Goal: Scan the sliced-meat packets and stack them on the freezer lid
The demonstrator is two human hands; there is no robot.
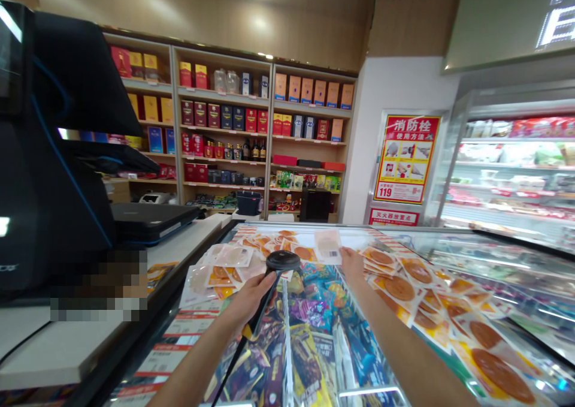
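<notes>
Black scanner [282,259] sits near the middle of the picture, and the left hand [250,298] has its fingers curled around its handle [259,318]. Just right of it, the right hand [353,265] pinches a pale packet [328,245] by its edge. Orange packets [501,374] lie in the lower right.

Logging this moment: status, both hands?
Left hand holding black scanner. Right hand holding pale packet. No obstruction apparent between them; orange packets lie beside right hand.

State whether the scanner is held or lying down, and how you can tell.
The scanner is held: the left hand grips its handle, with the cord trailing from the lower end.
</notes>
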